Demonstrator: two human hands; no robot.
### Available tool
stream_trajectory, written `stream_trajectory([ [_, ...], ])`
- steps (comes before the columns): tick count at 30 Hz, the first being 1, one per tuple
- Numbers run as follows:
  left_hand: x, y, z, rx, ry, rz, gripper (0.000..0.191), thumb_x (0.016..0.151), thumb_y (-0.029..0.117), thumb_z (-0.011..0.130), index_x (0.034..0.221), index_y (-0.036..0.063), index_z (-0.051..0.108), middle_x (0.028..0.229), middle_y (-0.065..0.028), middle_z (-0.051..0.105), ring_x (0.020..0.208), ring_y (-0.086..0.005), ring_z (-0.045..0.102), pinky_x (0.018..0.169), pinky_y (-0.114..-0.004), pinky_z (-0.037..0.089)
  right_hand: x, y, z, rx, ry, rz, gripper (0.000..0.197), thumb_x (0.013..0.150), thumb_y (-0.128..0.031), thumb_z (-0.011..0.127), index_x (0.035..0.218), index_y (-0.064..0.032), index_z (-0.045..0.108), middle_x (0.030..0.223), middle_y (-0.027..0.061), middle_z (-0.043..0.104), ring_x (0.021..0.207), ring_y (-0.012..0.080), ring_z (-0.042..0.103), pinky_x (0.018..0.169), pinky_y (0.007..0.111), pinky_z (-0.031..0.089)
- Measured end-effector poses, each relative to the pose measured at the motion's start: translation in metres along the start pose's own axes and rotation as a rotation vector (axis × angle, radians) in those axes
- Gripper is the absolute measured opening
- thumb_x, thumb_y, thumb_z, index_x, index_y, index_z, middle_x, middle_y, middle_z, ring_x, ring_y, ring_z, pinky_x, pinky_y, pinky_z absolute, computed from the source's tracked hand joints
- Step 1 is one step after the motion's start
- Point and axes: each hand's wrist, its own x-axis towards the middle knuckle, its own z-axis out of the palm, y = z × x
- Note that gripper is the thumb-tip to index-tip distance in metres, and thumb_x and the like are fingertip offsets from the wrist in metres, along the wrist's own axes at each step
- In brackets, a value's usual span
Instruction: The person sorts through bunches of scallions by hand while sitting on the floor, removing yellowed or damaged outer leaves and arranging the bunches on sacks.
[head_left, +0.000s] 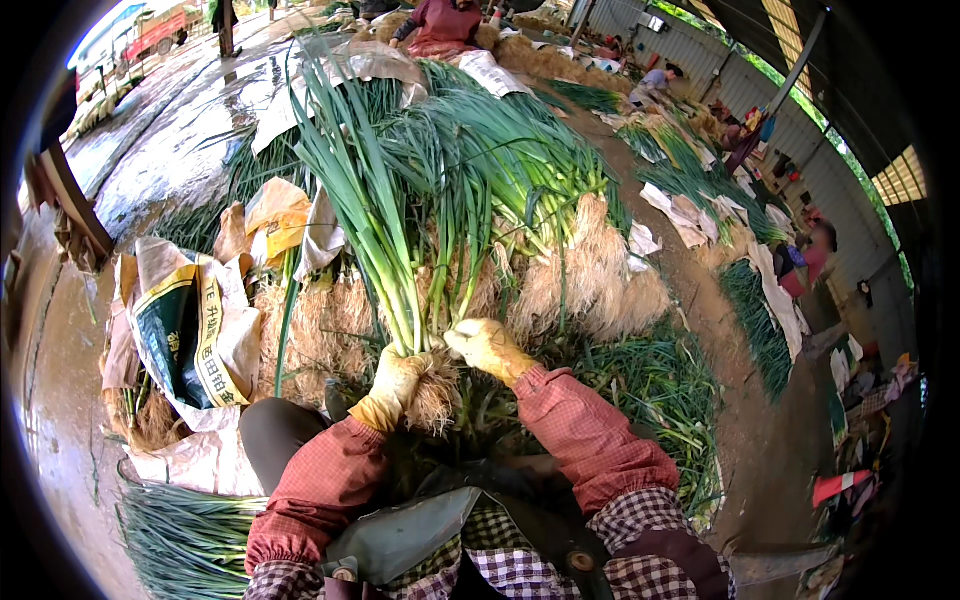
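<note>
My left hand, in a pale yellow glove, grips a bunch of green onions around its white lower stems. The long leaves point up and away from me, and the tan roots hang below the fist. My right hand, gloved alike, is at the right side of the stem bases with its fingers curled. Whether it pinches a stalk there is hidden by the fingers. Just beyond both hands lies a large heap of green onions, its root ends towards me.
Printed woven sacks cover onions at my left, beside more bundled onions. Loose leaf trimmings litter the ground at my right. A person in a red apron is beyond the heap; other people sit among piles along the right. Wet concrete runs far left.
</note>
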Motion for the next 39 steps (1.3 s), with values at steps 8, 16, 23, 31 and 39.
stream_trajectory([
  [8,-0.008,0.016,0.002,-0.671,-0.141,-0.341,0.022,0.066,-0.001,0.052,0.088,-0.0016,0.054,0.068,-0.0122,0.054,0.064,-0.0270,0.053,0.068,-0.046,0.048,0.044,0.011,-0.038,1.153,0.138,-0.086,0.049,0.077,-0.010,0.056,0.123,-0.0014,0.041,0.107,0.0141,0.056,0.051,0.0111,0.052,0.044,0.024,0.047],
  [16,-0.009,0.014,-0.026,-0.620,-0.098,-0.398,0.010,0.069,0.003,0.049,0.075,-0.0045,0.051,0.076,-0.0196,0.058,0.068,-0.0384,0.059,0.067,-0.051,0.049,0.013,0.038,0.035,0.233,-0.161,-0.193,0.024,0.079,-0.001,0.054,0.103,-0.0015,0.057,0.093,0.0094,0.061,0.071,0.0143,0.058,0.057,0.022,0.049],
  [23,0.008,-0.009,-0.024,-0.312,0.037,-0.317,0.011,0.079,0.001,0.048,0.080,-0.0081,0.053,0.072,-0.0169,0.056,0.069,-0.0325,0.061,0.064,-0.043,0.053,-0.077,0.108,-0.009,-1.184,-0.663,-0.016,0.018,0.071,-0.018,0.050,0.073,-0.0050,0.061,0.075,0.0137,0.062,0.070,0.0302,0.060,0.063,0.039,0.048],
  [31,0.002,-0.015,0.008,0.112,0.104,-0.113,0.016,0.074,-0.005,0.054,0.090,-0.0058,0.057,0.075,-0.0094,0.059,0.060,-0.0163,0.057,0.055,-0.028,0.048,0.025,-0.040,-0.021,-0.898,-0.184,0.329,0.060,0.083,-0.036,0.054,0.127,0.0001,0.035,0.119,0.0228,0.046,0.109,0.0269,0.048,0.097,0.033,0.038],
  [39,0.004,-0.001,0.006,-0.161,0.261,-0.165,0.007,0.080,-0.001,0.052,0.085,-0.0043,0.055,0.066,-0.0084,0.056,0.055,-0.0192,0.054,0.052,-0.030,0.048,-0.034,-0.034,0.018,0.038,0.053,-0.444,0.015,0.088,-0.008,0.049,0.096,0.0002,0.058,0.076,0.0088,0.062,0.068,0.0136,0.060,0.051,0.024,0.051],
])
